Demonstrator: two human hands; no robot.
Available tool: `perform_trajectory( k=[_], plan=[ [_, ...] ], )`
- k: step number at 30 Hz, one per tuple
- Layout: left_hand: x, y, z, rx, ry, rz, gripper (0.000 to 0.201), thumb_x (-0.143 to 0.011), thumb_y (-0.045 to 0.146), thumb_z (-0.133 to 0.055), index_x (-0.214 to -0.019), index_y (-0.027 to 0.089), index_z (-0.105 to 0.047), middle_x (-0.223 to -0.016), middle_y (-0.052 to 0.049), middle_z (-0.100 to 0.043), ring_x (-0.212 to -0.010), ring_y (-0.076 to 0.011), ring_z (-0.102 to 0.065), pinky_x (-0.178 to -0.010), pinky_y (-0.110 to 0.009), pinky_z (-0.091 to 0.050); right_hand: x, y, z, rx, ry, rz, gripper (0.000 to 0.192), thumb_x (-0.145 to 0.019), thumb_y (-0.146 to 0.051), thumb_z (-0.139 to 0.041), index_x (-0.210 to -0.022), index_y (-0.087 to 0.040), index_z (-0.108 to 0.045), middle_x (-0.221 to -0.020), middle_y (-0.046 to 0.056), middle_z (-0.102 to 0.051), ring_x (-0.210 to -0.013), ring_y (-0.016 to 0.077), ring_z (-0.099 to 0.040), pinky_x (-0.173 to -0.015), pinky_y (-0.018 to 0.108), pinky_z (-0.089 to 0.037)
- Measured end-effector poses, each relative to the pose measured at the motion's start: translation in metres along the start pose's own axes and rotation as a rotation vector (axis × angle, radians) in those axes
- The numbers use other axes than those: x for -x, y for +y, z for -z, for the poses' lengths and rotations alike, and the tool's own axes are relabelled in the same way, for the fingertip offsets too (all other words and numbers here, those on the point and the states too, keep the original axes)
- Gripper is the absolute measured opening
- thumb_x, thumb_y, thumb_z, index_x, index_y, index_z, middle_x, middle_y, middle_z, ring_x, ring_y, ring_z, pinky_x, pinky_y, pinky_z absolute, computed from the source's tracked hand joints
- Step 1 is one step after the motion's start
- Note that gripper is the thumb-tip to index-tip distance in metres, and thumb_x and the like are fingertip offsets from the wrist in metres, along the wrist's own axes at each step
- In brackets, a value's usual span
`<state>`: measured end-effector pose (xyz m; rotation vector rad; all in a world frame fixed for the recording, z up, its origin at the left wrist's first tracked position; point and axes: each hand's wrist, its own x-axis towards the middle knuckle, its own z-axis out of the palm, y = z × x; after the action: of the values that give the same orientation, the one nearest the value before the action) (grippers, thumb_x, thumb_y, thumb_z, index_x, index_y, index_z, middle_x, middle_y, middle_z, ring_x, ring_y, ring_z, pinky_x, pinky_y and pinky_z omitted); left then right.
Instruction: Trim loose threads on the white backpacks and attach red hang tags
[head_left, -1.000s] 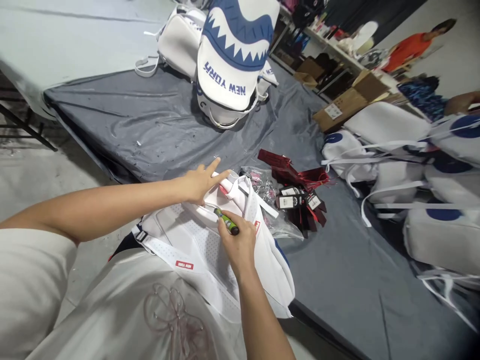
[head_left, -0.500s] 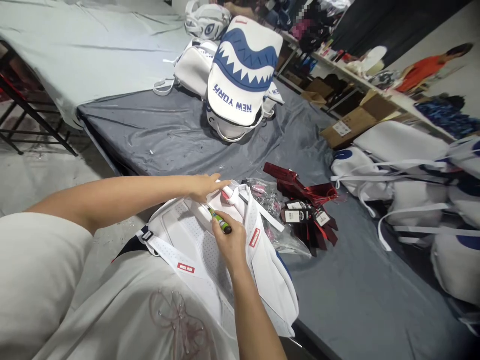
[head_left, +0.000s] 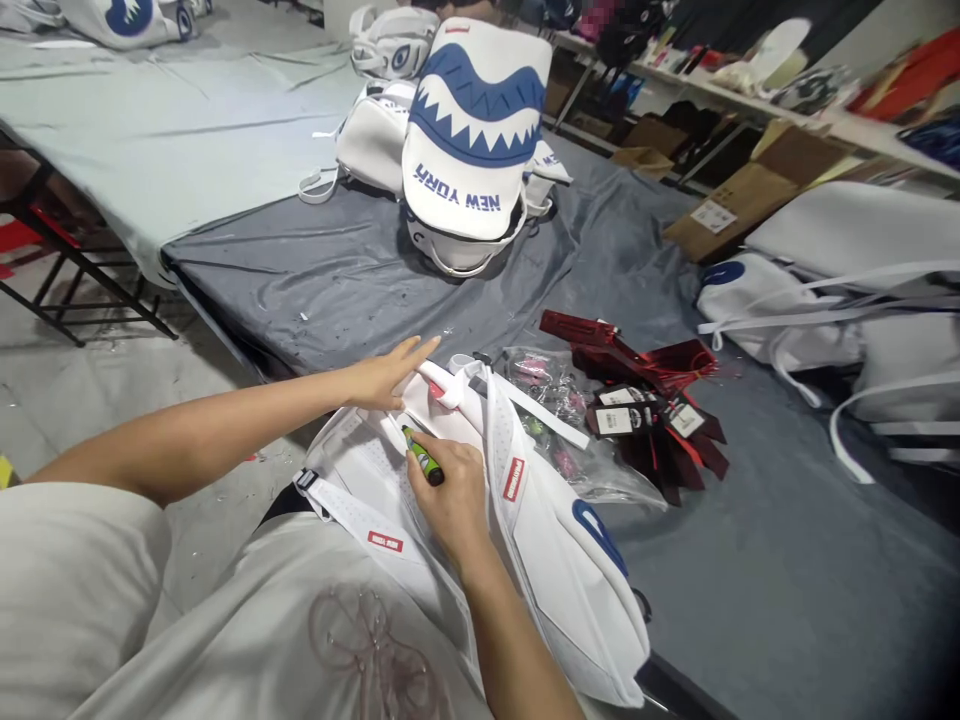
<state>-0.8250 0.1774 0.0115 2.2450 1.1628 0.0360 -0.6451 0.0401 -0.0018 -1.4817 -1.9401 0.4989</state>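
In front of my body a white backpack lies on the near edge of the table, its straps with red labels facing me. My right hand is closed round a green marker pen; its black end points toward me and its other end is at the backpack's back panel. Near the top of the bag my left hand rests with fingers stretched out and apart. A white loop with a loose strap runs from the bag's top to the right.
Dark red tags and a clear plastic bag lie right of the backpack. Farther back stands a white backpack with a blue jaw pattern. More white bags are piled at the right, near a cardboard box. A dark stool stands left.
My view has shifted, so the tags and piled bags sit farther right. My left hand has lifted its fingers slightly and spread them. The marker stays in my right hand at the backpack.
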Motion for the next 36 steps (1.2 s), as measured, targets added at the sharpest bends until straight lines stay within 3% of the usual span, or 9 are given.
perform_trajectory(
  k=[6, 9, 12, 15, 20, 24, 36],
  plan=[
    [-0.003, -0.008, 0.002, 0.065, 0.019, -0.087, 0.118, -0.076, 0.023, -0.071, -0.16, 0.021, 0.012, -0.168, -0.019, -0.007, -0.156, -0.0273, -0.012, -0.119, -0.038, -0.032, -0.002, -0.002, -0.006, 0.003, -0.049, 0.013, 0.025, -0.088, -0.024, -0.063, -0.111, -0.024, -0.074, -0.096, 0.005, -0.077, -0.09, 0.0239, -0.069, -0.088, 0.04, -0.044],
    [-0.001, -0.007, 0.0, 0.05, 0.065, -0.065, 0.119, -0.075, 0.025, -0.072, -0.16, 0.019, 0.012, -0.168, -0.02, -0.009, -0.155, -0.0278, -0.017, -0.116, -0.037, -0.035, -0.001, 0.004, -0.01, -0.032, 0.005, 0.004, 0.025, -0.089, -0.025, -0.061, -0.11, -0.023, -0.075, -0.097, 0.006, -0.077, -0.09, 0.0239, -0.069, -0.089, 0.041, -0.044],
    [0.001, 0.0, -0.004, 0.016, 0.072, 0.116, 0.122, -0.078, 0.03, -0.073, -0.158, 0.018, 0.018, -0.156, -0.023, -0.04, -0.141, -0.0297, -0.046, -0.104, -0.036, -0.045, -0.002, 0.013, -0.013, -0.043, 0.079, -0.038, 0.026, -0.089, -0.028, -0.06, -0.109, -0.022, -0.075, -0.099, 0.007, -0.077, -0.09, 0.0246, -0.07, -0.089, 0.042, -0.045],
    [0.003, 0.007, -0.003, -0.037, 0.007, 0.23, 0.119, -0.081, 0.033, -0.071, -0.157, 0.019, 0.02, -0.131, -0.018, -0.065, -0.115, -0.0277, -0.066, -0.087, -0.031, -0.05, -0.006, 0.017, -0.016, -0.038, 0.093, -0.055, 0.026, -0.089, -0.029, -0.06, -0.109, -0.023, -0.075, -0.103, 0.007, -0.077, -0.093, 0.0251, -0.071, -0.09, 0.043, -0.044],
    [0.003, 0.008, 0.003, -0.069, -0.029, 0.173, 0.116, -0.082, 0.03, -0.068, -0.157, 0.015, 0.02, -0.134, -0.017, -0.063, -0.117, -0.0238, -0.064, -0.089, -0.027, -0.048, -0.016, 0.012, -0.019, -0.078, 0.019, -0.026, 0.024, -0.087, -0.028, -0.063, -0.107, -0.022, -0.075, -0.104, 0.007, -0.077, -0.095, 0.0252, -0.071, -0.089, 0.041, -0.045],
    [0.001, 0.002, 0.004, -0.042, -0.051, 0.146, 0.116, -0.082, 0.03, -0.067, -0.157, 0.016, 0.021, -0.139, -0.018, -0.059, -0.12, -0.023, -0.062, -0.091, -0.027, -0.047, -0.017, 0.009, -0.02, -0.004, 0.063, -0.055, 0.025, -0.087, -0.027, -0.062, -0.107, -0.022, -0.075, -0.103, 0.008, -0.077, -0.093, 0.0257, -0.071, -0.089, 0.042, -0.045],
    [0.0, -0.004, 0.004, 0.0, -0.053, 0.132, 0.115, -0.081, 0.03, -0.067, -0.158, 0.018, 0.016, -0.13, -0.014, -0.065, -0.109, -0.0225, -0.066, -0.087, -0.026, -0.048, -0.021, 0.007, -0.024, -0.084, 0.069, -0.112, 0.023, -0.086, -0.026, -0.064, -0.105, -0.024, -0.076, -0.104, 0.005, -0.077, -0.095, 0.0258, -0.071, -0.091, 0.043, -0.049]
  ],
)
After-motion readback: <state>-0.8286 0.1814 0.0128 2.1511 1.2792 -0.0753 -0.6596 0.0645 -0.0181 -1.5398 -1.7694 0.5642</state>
